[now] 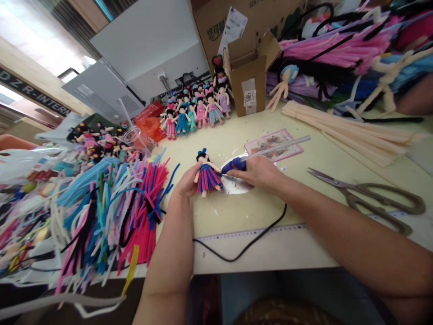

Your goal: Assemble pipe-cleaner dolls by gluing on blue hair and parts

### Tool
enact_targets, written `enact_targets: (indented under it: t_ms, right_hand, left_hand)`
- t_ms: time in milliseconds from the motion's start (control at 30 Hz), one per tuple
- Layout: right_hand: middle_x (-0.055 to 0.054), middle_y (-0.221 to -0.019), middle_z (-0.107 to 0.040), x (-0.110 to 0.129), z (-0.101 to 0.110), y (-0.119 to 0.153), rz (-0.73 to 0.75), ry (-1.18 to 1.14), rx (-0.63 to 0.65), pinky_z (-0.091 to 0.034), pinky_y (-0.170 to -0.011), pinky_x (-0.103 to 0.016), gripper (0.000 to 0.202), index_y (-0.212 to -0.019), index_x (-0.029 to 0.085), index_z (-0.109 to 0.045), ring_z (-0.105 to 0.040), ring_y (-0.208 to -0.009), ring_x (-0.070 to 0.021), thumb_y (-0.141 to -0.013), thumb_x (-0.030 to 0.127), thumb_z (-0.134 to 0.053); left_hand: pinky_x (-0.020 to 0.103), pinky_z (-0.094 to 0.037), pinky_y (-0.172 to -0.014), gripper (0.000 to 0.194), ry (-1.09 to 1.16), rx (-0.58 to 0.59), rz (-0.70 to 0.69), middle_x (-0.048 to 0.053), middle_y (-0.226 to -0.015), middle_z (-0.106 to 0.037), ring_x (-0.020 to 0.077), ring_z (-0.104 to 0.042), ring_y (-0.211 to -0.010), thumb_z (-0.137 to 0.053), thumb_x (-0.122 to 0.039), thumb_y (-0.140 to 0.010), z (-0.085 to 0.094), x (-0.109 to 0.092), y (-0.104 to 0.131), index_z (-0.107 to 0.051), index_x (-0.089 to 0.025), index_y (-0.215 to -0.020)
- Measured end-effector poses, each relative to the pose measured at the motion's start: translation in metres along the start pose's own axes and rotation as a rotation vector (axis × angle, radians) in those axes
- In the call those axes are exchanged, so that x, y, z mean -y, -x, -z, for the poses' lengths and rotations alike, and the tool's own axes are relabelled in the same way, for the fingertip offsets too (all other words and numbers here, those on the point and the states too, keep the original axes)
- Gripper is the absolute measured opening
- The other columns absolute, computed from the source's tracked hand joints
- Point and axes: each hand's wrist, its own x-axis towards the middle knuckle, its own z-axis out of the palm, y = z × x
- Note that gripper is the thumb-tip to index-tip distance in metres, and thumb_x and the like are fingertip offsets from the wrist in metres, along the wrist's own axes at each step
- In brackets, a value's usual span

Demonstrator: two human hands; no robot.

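Note:
In my left hand (188, 181) is a small pipe-cleaner doll (209, 177) with black hair, a blue bow and a pink-and-blue striped skirt; I grip it by its left side. My right hand (260, 171) is wrapped round a blue glue gun (236, 165), a clear glue stick (280, 146) jutting from its back. The gun's nozzle meets or nearly meets the doll's arm; I cannot tell which. Beneath the gun lies a shiny silver sheet (237, 186). A black cord (233, 260) loops across the table's front.
Scissors (358, 187) lie open at right, near cream pipe cleaners (341, 128). Coloured pipe cleaners (111, 198) heap up at left. Finished dolls (199, 108) stand at the back beside a cardboard box (246, 76). A printed card (273, 143) lies behind my right hand.

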Motion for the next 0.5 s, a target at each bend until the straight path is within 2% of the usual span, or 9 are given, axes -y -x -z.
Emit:
enact_targets:
  t_ms: [233,400,500]
  right_hand:
    - [-0.01,-0.063,-0.066,0.0,0.002,0.0,-0.017,-0.013,0.001,-0.029,-0.051,-0.028,0.056,-0.07,0.018,-0.072,-0.059,-0.062,-0.0207,-0.081,0.067,-0.046]
    - [-0.007,-0.063,-0.066,-0.002,0.008,0.001,-0.024,-0.138,-0.021,-0.032,-0.052,-0.027,0.051,-0.069,0.02,-0.072,-0.059,-0.062,-0.0192,-0.08,0.064,-0.05]
    - [-0.006,-0.062,-0.065,-0.007,0.012,-0.001,-0.055,-0.209,-0.045,-0.035,-0.053,-0.027,0.048,-0.067,0.02,-0.07,-0.06,-0.063,-0.0197,-0.08,0.062,-0.051]
  left_hand:
    - [0.03,-0.054,-0.053,0.047,0.011,-0.053,-0.023,0.016,-0.081,-0.072,0.0264,-0.07,-0.071,-0.043,-0.046,-0.089,-0.002,0.0,-0.001,-0.068,-0.007,-0.097]
    - [0.033,-0.056,-0.057,0.049,0.036,-0.077,0.003,0.016,-0.078,-0.071,0.0262,-0.07,-0.068,-0.041,-0.047,-0.09,0.002,0.003,-0.002,-0.068,-0.006,-0.098]
    - [0.035,-0.057,-0.061,0.048,0.067,-0.093,-0.002,0.017,-0.083,-0.072,0.0263,-0.07,-0.071,-0.041,-0.044,-0.091,0.004,0.004,-0.003,-0.067,-0.006,-0.101]
